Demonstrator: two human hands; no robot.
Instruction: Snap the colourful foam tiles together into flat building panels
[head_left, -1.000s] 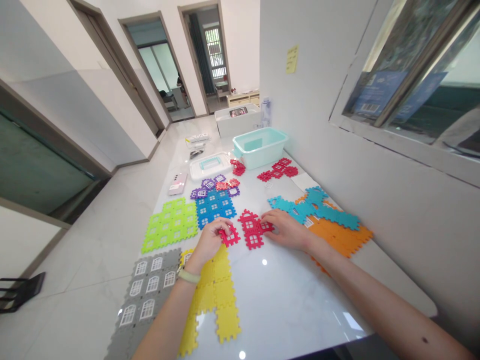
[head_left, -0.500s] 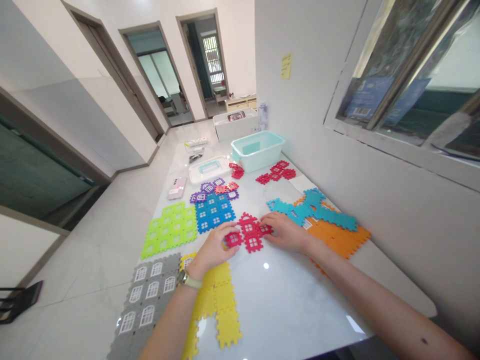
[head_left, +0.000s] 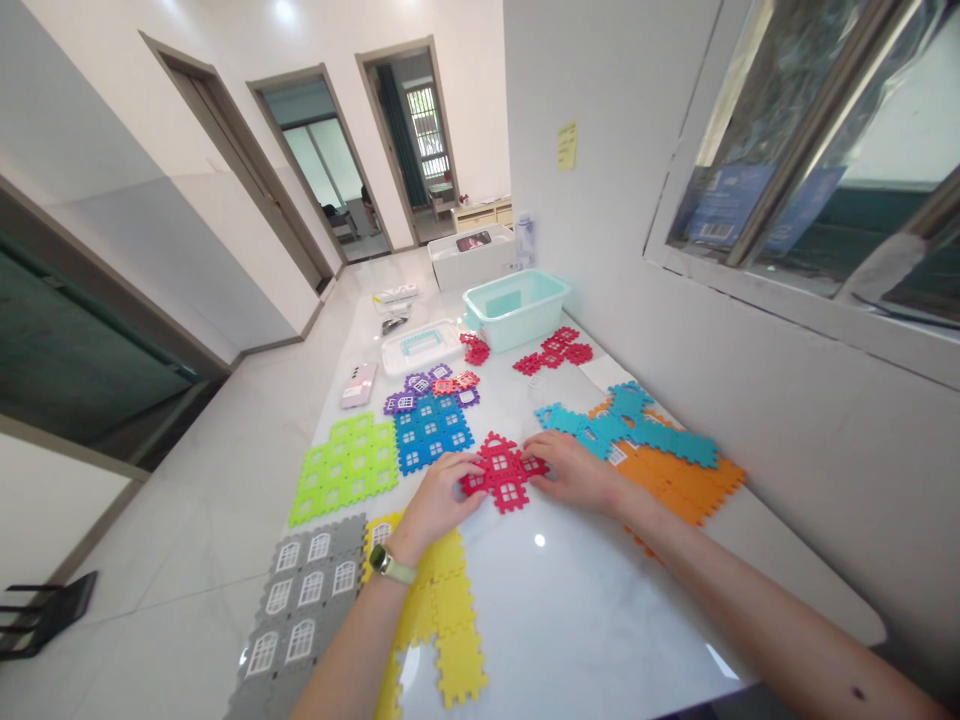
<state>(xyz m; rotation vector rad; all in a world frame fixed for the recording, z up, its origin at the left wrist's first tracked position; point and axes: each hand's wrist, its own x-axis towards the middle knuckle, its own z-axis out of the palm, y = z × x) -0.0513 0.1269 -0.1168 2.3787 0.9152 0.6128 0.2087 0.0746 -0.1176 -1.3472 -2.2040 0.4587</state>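
A group of joined red window tiles (head_left: 501, 464) lies on the glossy white table (head_left: 570, 620) in front of me. My left hand (head_left: 439, 500), with a watch on its wrist, grips a red window tile (head_left: 475, 481) at the group's left side, and that tile now touches the group. On the opposite side my right hand (head_left: 566, 468) has its fingers closed on the right-hand red tile (head_left: 534, 465). Part of each gripped tile is hidden by fingers.
Left of the hands lie joined green (head_left: 345, 468), blue (head_left: 430, 432), grey (head_left: 304, 600) and yellow (head_left: 456, 605) tiles. Orange (head_left: 675, 480) and turquoise tiles (head_left: 630, 425) overlap at right. Behind are purple tiles (head_left: 405, 402), loose red tiles (head_left: 555, 350), a mint bin (head_left: 517, 325) and its lid (head_left: 397, 355).
My left hand has brought its red tile rightward against the joined group; a gap showed there before. My right hand stays on the right tile. The whole view has shifted slightly.
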